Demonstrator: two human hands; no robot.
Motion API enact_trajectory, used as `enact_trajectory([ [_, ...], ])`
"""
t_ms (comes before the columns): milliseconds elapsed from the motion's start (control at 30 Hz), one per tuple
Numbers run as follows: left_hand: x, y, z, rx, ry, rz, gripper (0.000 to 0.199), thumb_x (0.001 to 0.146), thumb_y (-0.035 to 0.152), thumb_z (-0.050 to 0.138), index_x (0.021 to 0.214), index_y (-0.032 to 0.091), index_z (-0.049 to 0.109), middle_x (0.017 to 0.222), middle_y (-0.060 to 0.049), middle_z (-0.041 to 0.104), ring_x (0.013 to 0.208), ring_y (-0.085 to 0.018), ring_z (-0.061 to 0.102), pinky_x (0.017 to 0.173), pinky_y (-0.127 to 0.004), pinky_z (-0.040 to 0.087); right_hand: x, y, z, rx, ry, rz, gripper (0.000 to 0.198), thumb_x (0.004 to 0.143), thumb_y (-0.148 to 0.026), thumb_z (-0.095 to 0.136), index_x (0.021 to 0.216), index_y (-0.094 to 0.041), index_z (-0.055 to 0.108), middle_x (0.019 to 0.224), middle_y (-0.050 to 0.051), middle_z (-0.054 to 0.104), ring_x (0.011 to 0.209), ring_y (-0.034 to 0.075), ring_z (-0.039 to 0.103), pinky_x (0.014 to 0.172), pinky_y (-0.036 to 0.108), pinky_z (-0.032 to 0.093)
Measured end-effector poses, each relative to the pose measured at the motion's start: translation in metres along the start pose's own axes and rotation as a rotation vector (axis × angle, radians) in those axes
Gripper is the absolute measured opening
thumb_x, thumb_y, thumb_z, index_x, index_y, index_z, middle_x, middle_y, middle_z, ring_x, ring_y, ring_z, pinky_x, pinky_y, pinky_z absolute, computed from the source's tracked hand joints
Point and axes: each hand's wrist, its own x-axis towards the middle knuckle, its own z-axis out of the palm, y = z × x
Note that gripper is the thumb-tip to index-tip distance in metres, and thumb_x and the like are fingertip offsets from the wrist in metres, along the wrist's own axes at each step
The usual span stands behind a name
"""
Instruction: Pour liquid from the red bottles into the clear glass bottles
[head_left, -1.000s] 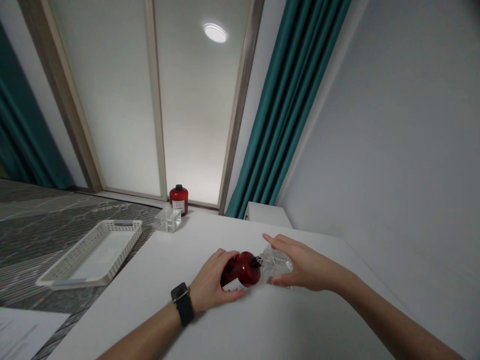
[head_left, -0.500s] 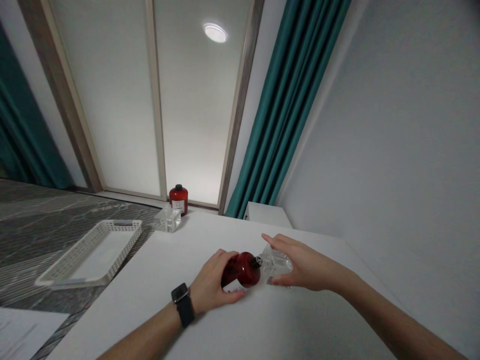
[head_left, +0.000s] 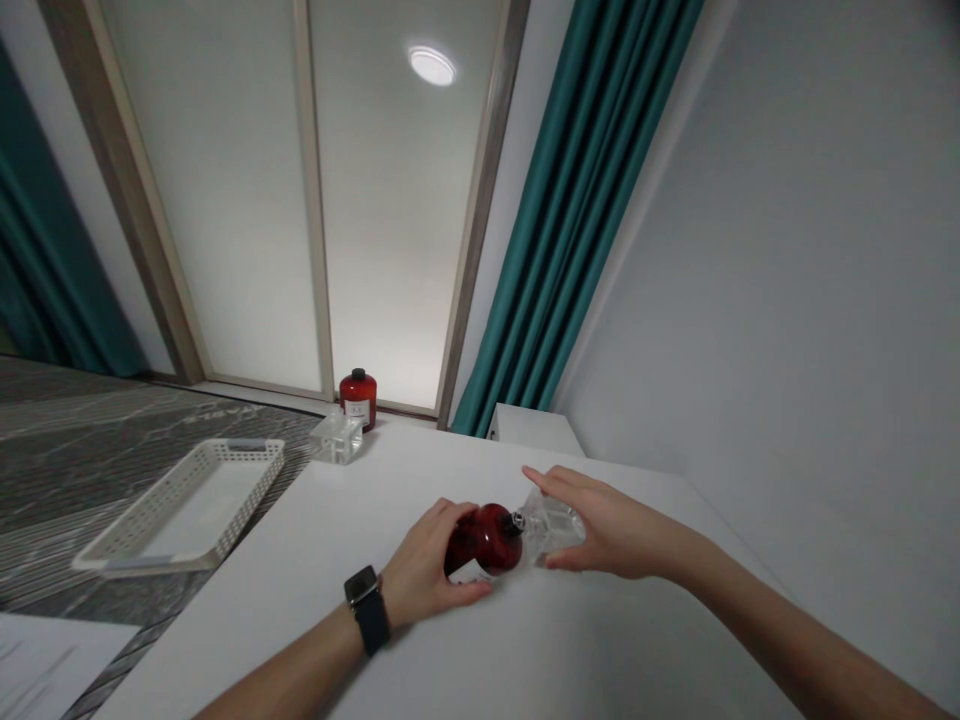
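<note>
A dark red bottle [head_left: 499, 540] with a white label and a narrow black neck is tilted to the right in my left hand [head_left: 424, 568], whose fingers wrap around its body. My right hand [head_left: 600, 522] grips a clear square glass bottle [head_left: 551, 525] between thumb and fingers. The red bottle's neck meets the mouth end of the glass bottle, just above the white table [head_left: 397, 480]. I cannot tell whether liquid is flowing. A black watch [head_left: 366, 610] sits on my left wrist.
At the table's far left corner stand another red bottle [head_left: 358, 398] with a black cap and a clear glass bottle [head_left: 337, 438]. A white perforated basket [head_left: 187, 500] lies to the left, above white paper [head_left: 52, 660]. A white cabinet [head_left: 536, 430] stands behind the table.
</note>
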Motion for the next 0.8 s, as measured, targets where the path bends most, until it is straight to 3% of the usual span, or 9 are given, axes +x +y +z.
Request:
enact_trajectory([
  [800,-0.0015,0.0009,0.0024,-0.071,-0.028,-0.038,0.073,0.065,0.041,0.082,0.125,0.02,0.047,0.111,-0.01,0.06,0.098,-0.03,0.06,0.085,-0.043,0.05,-0.0018,-0.0021,-0.0067,0.0,-0.034,-0.041,0.096,0.073,-0.039,0.079,0.153,-0.022,0.029,0.132,0.011,0.054,0.121,0.028,0.051,0.107,0.039,0.039],
])
